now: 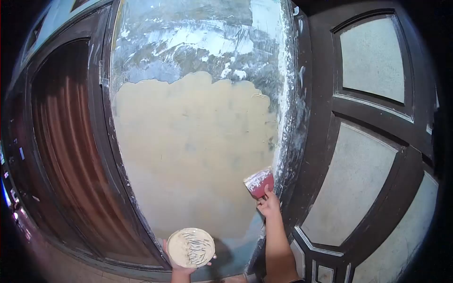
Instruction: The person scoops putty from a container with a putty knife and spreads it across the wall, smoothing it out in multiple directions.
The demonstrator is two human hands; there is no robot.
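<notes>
In my right hand [269,203] is a red putty scraper [259,184], its blade smeared with white filler. The scraper's edge lies against or very close to the right side of the wall panel [198,137], near the frame. A beige layer of putty covers most of that panel. Down at the bottom centre my left hand [183,270] holds a round tub lid [181,247] from below. Cream putty with scraped ridges fills the lid. My left fingers are partly hidden behind it.
Bare grey wall with white patches [188,37] shows above the putty. At the left stands a dark door frame [101,85] with a brown curtain [61,132] behind glass. A dark panelled door [325,165] stands close beside my right arm. Tiled floor [113,276] shows at the bottom.
</notes>
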